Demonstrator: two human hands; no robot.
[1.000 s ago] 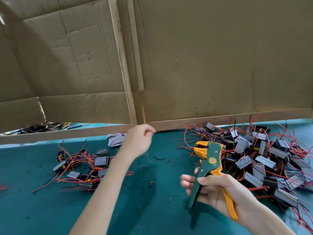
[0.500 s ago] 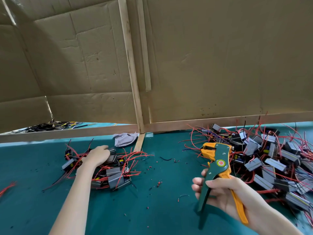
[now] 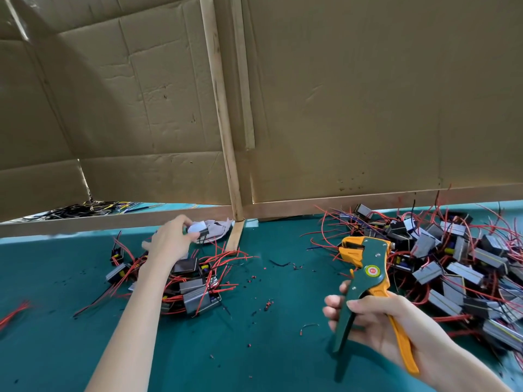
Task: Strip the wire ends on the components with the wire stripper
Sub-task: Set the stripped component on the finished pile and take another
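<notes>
My right hand (image 3: 379,318) grips the handles of a green and orange wire stripper (image 3: 368,267), jaws pointing up and away, above the teal table (image 3: 268,349). My left hand (image 3: 169,241) reaches over the left pile of components (image 3: 195,295) and pinches one small grey component (image 3: 198,230) between thumb and fingers near the back rail. These components are grey blocks with red and black wires. A bigger pile of such components (image 3: 458,267) lies to the right, behind the stripper.
A cardboard wall (image 3: 368,108) on a wooden rail (image 3: 113,220) closes the back of the table. A crumpled cloth (image 3: 219,229) lies by the rail. Cut insulation bits (image 3: 267,305) dot the middle. Loose red wires (image 3: 14,309) lie at the far left.
My left hand dropped from mid-air onto the left pile, then moved right and back, now pinching a component. My right hand with the stripper has held nearly still.
</notes>
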